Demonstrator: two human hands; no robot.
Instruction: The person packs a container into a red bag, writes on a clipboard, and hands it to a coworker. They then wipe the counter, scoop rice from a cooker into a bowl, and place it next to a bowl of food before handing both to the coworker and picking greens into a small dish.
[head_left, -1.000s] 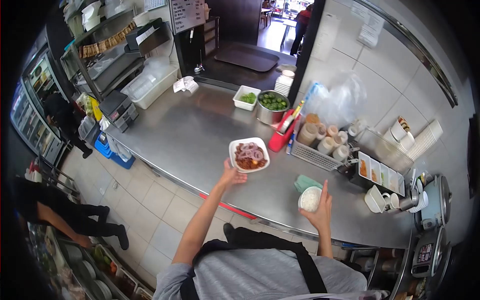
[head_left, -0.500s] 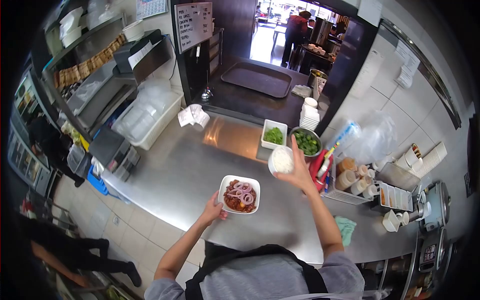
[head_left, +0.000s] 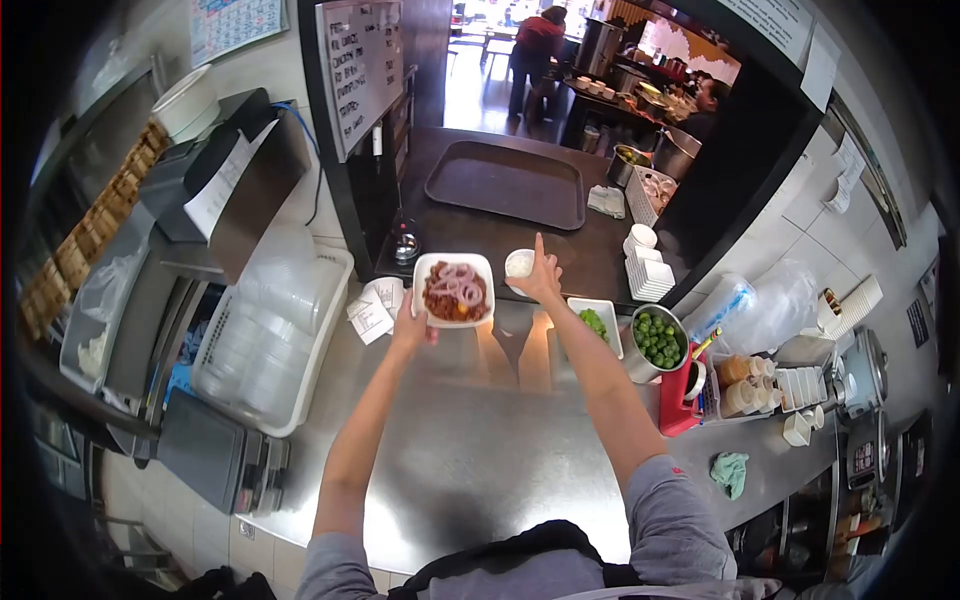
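My left hand (head_left: 412, 322) grips the lower left side of a square white bowl (head_left: 454, 290) filled with a dark red-brown stew topped with purple onion rings. Both are raised over the steel counter's far part. My right hand (head_left: 541, 274) is closed on the right side of a small round white bowl of rice (head_left: 519, 265), its index finger pointing forward along the rim. The rice bowl is just right of the stew bowl, near the edge of the dark pass shelf (head_left: 470, 240). Beyond both bowls lies a dark oval-cornered tray (head_left: 510, 185).
Right of my right forearm stand a white dish of chopped greens (head_left: 592, 322) and a metal pot of green pieces (head_left: 658, 340). Stacked white cups (head_left: 650, 275) are behind them. Paper slips (head_left: 377, 308) and a call bell (head_left: 405, 243) are at the left. People are beyond the pass.
Both my hands have moved forward with the two bowls, from over the steel counter toward the pass shelf. The camera view has shifted closer to the pass.
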